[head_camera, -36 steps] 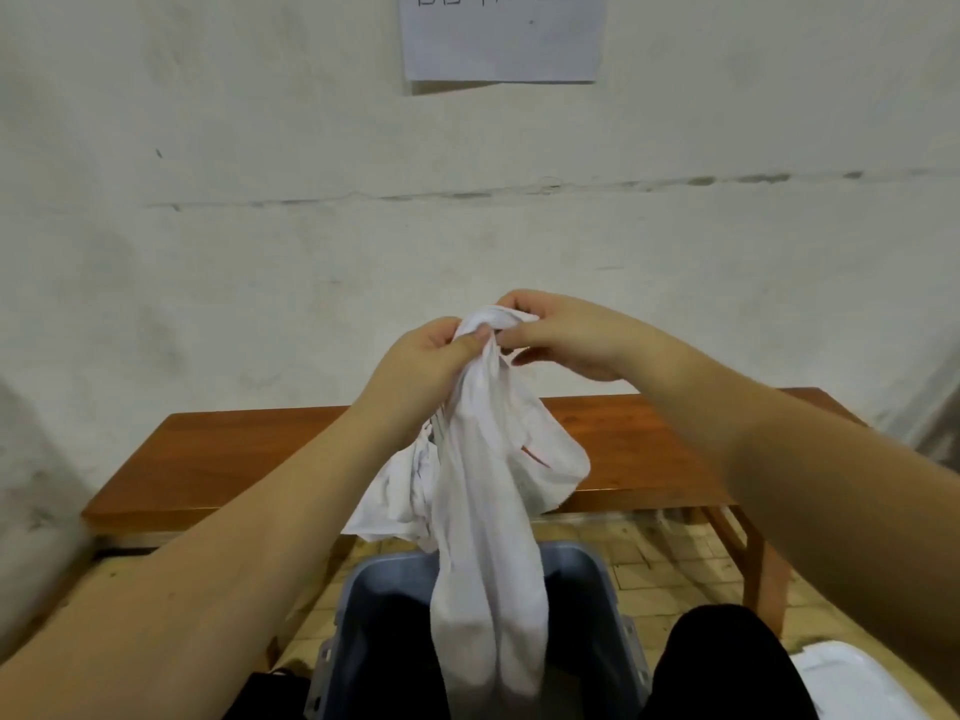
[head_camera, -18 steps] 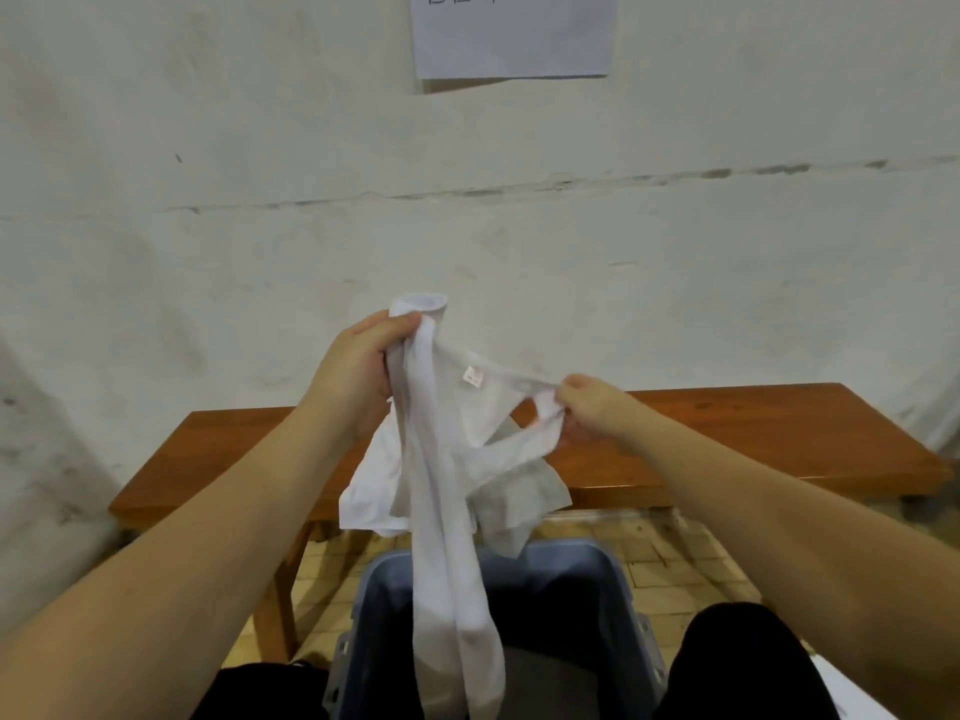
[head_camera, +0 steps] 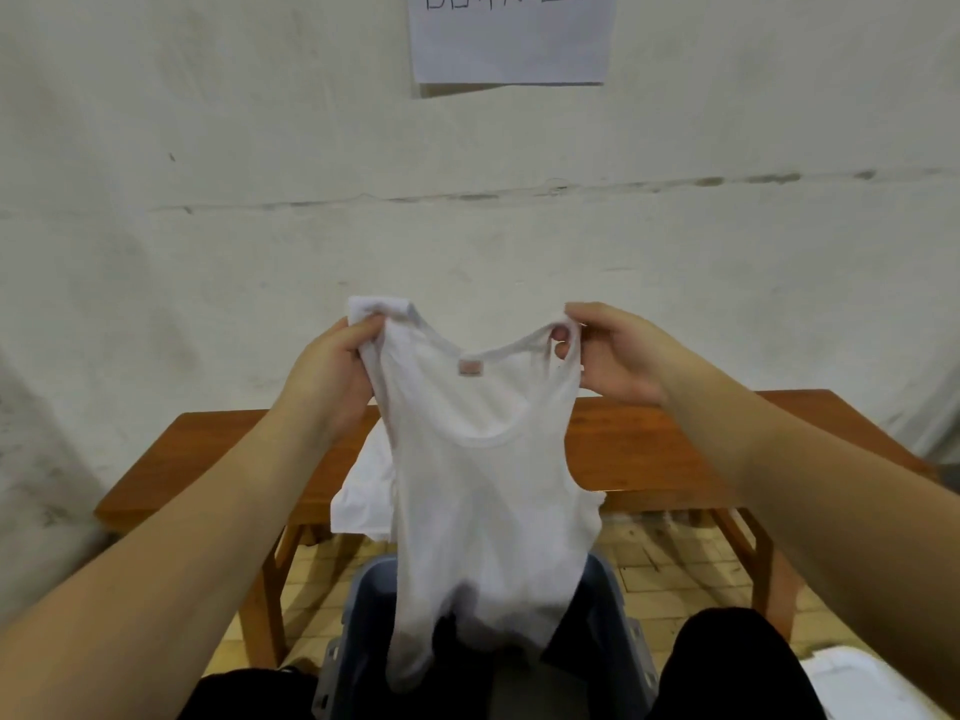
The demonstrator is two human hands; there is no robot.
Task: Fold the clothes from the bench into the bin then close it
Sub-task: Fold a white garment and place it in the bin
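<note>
A: So, what is held by the left hand?

B: One strap of a white vest is gripped there, fingers curled round the bunched cloth. The other strap is pinched by the right hand, with fingertips showing through the thin fabric.

A: And how is the vest hung?

B: It is spread between the two hands, neckline up, with a small label seen just below the neck edge. Its hem is draped down into the open grey bin at the near centre, between two dark-clad knees.

A: Where is the bench placed?

B: It is set beyond the bin, against the far wall. A second white cloth is seen behind the vest, left of it, near the bench's front edge; whether it is lying there or hanging cannot be told.

A: Anything else?

B: A white lid-like thing is seen at the near right, and a paper sheet is fixed high on the wall.
</note>
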